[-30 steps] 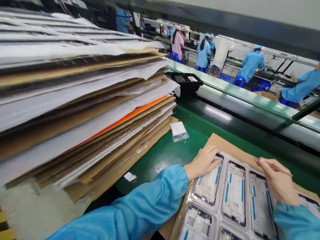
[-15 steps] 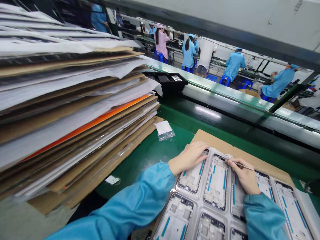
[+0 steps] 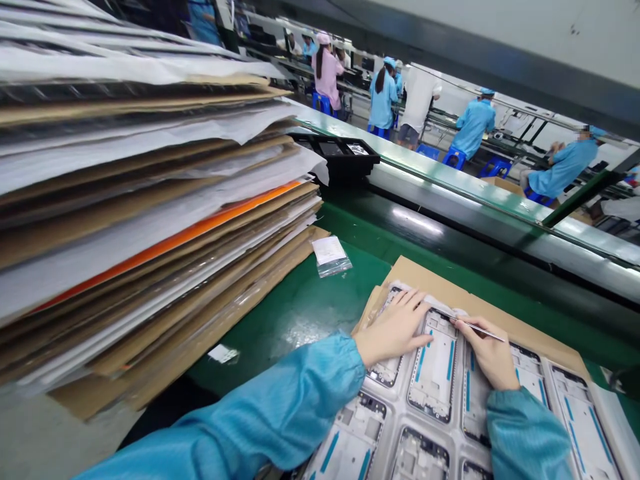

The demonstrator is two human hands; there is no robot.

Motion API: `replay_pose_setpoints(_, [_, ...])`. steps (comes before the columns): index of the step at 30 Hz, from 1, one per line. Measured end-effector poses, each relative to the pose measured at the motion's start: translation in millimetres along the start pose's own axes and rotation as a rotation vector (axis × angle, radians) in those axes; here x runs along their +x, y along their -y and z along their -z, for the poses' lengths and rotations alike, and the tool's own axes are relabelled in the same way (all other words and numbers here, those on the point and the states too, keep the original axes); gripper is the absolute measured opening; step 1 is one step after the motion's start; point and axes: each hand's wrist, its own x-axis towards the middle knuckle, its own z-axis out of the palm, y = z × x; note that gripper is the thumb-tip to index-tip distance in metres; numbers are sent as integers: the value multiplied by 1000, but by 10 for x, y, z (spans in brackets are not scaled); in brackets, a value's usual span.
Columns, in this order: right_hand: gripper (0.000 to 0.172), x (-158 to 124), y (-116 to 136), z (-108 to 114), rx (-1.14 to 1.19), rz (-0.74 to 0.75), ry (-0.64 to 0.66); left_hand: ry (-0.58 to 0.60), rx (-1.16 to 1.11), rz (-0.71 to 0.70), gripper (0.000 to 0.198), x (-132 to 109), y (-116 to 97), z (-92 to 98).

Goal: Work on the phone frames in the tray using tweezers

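Note:
A clear moulded tray [image 3: 453, 430] holding several white phone frames with blue strips lies on a brown cardboard sheet [image 3: 520, 327] on the green bench. My left hand [image 3: 395, 328] rests flat with fingers spread on the far-left frame [image 3: 387, 370]. My right hand [image 3: 487, 353] is pinched round thin metal tweezers [image 3: 475, 327], whose tip touches the top edge of the neighbouring frame [image 3: 435, 370]. Both arms wear blue sleeves.
A tall stack of cardboard, paper and plastic sheets [image 3: 150, 200] fills the left. A small clear bag [image 3: 331, 256] and a white label [image 3: 223, 353] lie on the green mat. A black tray [image 3: 345, 157] sits by the conveyor rail [image 3: 475, 193]. Several people in blue work behind.
My right hand with the tweezers moved left, from the tray's right side to the frame beside my left hand. My left hand shifted slightly and spread flat. The view panned right.

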Motion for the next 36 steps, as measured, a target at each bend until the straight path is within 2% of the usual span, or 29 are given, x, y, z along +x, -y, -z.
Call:
replay_pose_setpoints(8, [29, 5, 31, -1, 22, -20, 16, -20, 44, -35, 43, -5, -41, 7])
replay_pose_setpoints(18, [31, -16, 43, 33, 106, -42, 21, -3, 36, -19, 45, 7, -50, 0])
replay_pose_setpoints(22, [32, -41, 90, 53, 167, -74, 65, -65, -127, 22, 48, 21, -27, 23])
replay_pose_setpoints(26, [32, -65, 125, 58, 222, -83, 136, -119, -244, -45, 30, 33, 4, 15])
replay_pose_setpoints(31, [30, -76, 138, 38, 264, -82, 167, -212, -144, -95, 18, 22, -20, 48])
replay_pose_setpoints(36, [25, -88, 135, -4, 385, -80, 139, -298, -57, -175, 15, 31, -98, 160])
